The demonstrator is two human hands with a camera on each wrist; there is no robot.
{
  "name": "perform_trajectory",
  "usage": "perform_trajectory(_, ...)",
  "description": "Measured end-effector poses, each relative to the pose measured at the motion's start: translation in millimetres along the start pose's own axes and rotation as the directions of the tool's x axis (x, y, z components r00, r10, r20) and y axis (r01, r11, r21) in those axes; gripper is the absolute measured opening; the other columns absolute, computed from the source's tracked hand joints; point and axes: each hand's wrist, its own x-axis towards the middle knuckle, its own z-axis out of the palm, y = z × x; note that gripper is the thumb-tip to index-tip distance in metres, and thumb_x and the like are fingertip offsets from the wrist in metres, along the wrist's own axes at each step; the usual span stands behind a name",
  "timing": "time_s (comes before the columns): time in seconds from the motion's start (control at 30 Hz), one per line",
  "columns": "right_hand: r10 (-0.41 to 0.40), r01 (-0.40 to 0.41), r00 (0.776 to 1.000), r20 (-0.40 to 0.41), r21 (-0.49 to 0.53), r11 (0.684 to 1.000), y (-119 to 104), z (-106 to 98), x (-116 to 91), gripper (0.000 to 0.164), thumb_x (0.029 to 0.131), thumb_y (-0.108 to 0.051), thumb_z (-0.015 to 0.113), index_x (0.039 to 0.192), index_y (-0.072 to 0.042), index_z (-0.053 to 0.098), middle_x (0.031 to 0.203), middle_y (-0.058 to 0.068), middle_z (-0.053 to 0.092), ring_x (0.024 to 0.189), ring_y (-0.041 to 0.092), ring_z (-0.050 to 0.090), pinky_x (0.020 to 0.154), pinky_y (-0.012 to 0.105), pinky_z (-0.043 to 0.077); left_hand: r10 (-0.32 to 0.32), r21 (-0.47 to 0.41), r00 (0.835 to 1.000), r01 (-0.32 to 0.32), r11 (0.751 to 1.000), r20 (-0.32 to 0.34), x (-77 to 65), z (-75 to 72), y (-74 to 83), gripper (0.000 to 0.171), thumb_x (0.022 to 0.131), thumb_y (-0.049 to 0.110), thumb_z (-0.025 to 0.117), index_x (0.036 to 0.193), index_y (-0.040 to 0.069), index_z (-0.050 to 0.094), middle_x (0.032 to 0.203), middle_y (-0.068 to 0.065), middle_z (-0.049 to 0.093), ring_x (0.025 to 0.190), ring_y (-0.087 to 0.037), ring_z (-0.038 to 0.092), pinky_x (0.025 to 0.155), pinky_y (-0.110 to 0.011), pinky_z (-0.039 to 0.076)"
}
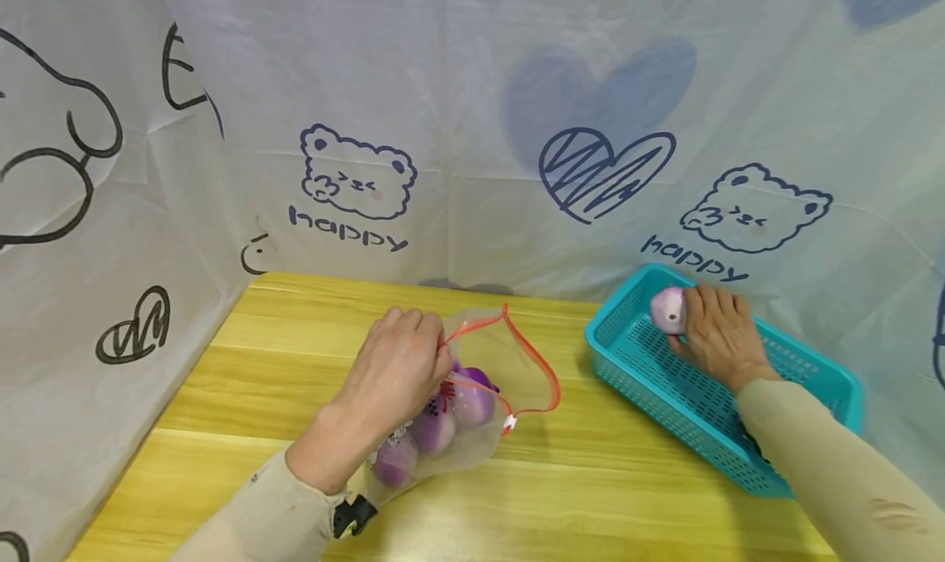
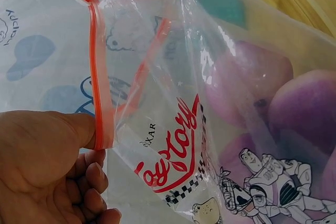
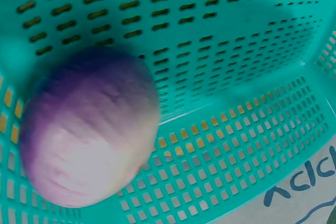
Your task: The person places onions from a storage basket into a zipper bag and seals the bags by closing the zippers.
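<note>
My left hand (image 1: pixel 402 357) pinches the rim of a clear zip bag (image 1: pixel 472 455) between thumb and fingers, at its orange-red zip strip (image 2: pixel 100 85). The bag's mouth gapes toward the right. Several round purple-and-white vegetables (image 1: pixel 472 402) lie inside, behind printed cartoon figures and red lettering. My right hand (image 1: pixel 719 332) reaches into the far left end of a turquoise basket (image 1: pixel 668 418) and grips another round purple-and-white vegetable (image 1: pixel 668 310). In the right wrist view this vegetable (image 3: pixel 89 129) shows close up, and the hand is out of sight.
A yellow wood-grain table (image 1: pixel 273 390) bears the bag and the basket. Behind it hangs a pale cloth (image 1: pixel 472 217) with bears and hearts drawn on it, close to the basket's far side. More cloth (image 1: pixel 125 422) borders the table's left edge.
</note>
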Motion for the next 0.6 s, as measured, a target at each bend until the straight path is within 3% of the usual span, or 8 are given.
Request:
perform_trajectory(0.13, 0.018, -0.017, 0.998, -0.053, 0.031, 0.999, 0.1, -4.1, 7.2, 0.085, 0.076, -0.04, 0.086, 0.127, 0.011, 0.041, 0.112, 0.03, 0.046, 0.1, 0.048, 0.047, 0.081, 0.058, 0.042, 0.008, 0.009, 1.0, -0.008, 1.0, -0.011, 0.9, -0.5, -0.2, 0.016, 0.089, 0.009, 0.069, 0.078, 0.007, 0.056, 0.071, -0.003, 0.051, 0.069, -0.025, 0.045, 0.064, -0.037, 0.04)
perform_trajectory(0.4, 0.024, -0.017, 0.982, -0.187, 0.041, 0.999, -2.1, -15.7, 26.4, 0.079, 0.084, -0.047, 0.066, 0.131, 0.012, 0.042, 0.113, 0.034, 0.047, 0.094, 0.05, 0.046, 0.075, 0.059, 0.042, 0.02, 0.019, 0.999, -0.02, 1.0, -0.033, 1.7, -1.9, -1.4, 0.018, 0.088, 0.008, 0.069, 0.076, 0.007, 0.055, 0.07, -0.003, 0.049, 0.067, -0.025, 0.044, 0.063, -0.036, 0.038)
perform_trajectory(0.6, 0.04, -0.028, 0.975, -0.218, 0.061, 0.998, -10.5, -31.7, 41.9, 0.081, 0.082, -0.043, 0.077, 0.132, 0.009, 0.04, 0.114, 0.032, 0.046, 0.097, 0.05, 0.045, 0.078, 0.06, 0.041, 0.034, 0.023, 0.998, -0.033, 0.999, -0.044, 2.7, -3.3, -2.3, 0.017, 0.087, 0.008, 0.068, 0.076, 0.007, 0.055, 0.069, -0.004, 0.05, 0.067, -0.026, 0.045, 0.062, -0.037, 0.04)
